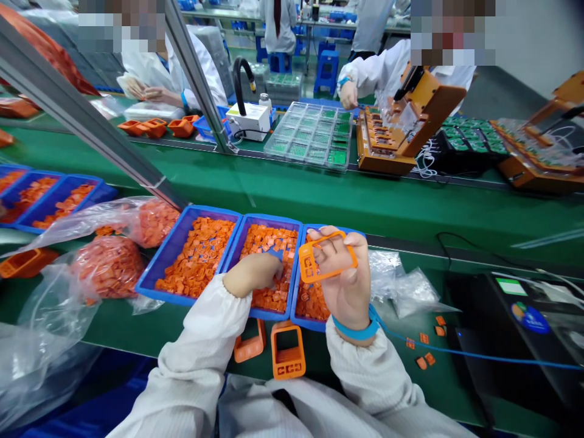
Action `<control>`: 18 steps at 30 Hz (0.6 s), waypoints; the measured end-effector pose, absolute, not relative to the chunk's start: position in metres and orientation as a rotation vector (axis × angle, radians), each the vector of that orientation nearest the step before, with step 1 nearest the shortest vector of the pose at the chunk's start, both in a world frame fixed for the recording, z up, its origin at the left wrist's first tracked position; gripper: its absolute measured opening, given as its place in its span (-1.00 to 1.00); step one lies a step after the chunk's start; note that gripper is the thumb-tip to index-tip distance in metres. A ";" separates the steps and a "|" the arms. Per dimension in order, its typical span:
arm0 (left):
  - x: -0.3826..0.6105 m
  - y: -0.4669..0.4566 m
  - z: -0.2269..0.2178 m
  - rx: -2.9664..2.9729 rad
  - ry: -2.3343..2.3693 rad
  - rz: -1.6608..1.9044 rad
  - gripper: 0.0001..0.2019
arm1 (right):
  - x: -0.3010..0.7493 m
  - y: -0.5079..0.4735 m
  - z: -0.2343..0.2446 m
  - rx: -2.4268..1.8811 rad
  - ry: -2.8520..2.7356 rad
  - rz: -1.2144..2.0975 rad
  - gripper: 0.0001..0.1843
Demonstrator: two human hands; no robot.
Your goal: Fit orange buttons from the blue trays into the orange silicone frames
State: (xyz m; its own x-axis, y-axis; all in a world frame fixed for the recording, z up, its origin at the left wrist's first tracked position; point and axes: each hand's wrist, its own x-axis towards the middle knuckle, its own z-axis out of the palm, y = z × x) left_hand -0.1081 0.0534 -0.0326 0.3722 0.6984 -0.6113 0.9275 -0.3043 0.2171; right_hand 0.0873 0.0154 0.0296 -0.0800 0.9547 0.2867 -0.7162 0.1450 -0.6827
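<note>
My right hand (pixel 344 280) holds an orange plastic frame (pixel 325 255) up above the right blue tray (pixel 298 316), fingers curled round its edge. A blue wrist strap (pixel 356 328) with a blue cord circles that wrist. My left hand (pixel 253 274) reaches into the middle blue tray (pixel 294 226), fingers bent down among small orange parts (pixel 269 243); what they grip is hidden. Two more orange frames (pixel 287 353) lie on the green mat near my body.
A third blue tray (pixel 157 274) of orange parts sits left, beside plastic bags of orange pieces (pixel 109 264). A green conveyor belt (pixel 319 194) runs across. Beyond it, people in white coats work at orange fixtures (pixel 401 134) and a clear tray of green boards (pixel 314 134). A dark device (pixel 520 316) stands right.
</note>
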 end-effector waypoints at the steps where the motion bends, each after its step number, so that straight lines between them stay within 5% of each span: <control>1: -0.110 0.054 -0.030 2.100 1.390 -0.531 -0.78 | 0.087 0.016 0.030 -0.369 -0.840 1.436 -0.57; 6: -0.119 0.056 -0.017 2.159 1.326 -0.371 -0.90 | 0.089 0.017 0.029 -0.402 -0.832 1.437 -0.55; 18: -0.122 0.054 -0.002 2.209 1.358 -0.187 -0.79 | 0.092 0.019 0.028 -0.419 -0.810 1.465 -0.58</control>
